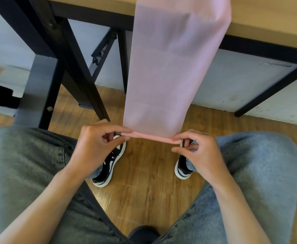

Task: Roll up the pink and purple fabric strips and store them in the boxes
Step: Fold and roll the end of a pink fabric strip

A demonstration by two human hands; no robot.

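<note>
Both hands (pixel 98 141) (pixel 198 152) pinching pink strip (pixel 161 76) roll

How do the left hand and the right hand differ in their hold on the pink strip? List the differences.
The left hand pinches the strip's rolled edge at its left end; the right hand pinches the right end. The left hand sits slightly higher in the view, the right hand lower, so the edge slopes down to the right. Both hands grip the pink strip with curled fingers, and it hangs from the table down to them.

Pink fabric strip (pixel 163 76) hangs off the table, bottom edge rolled.
</note>
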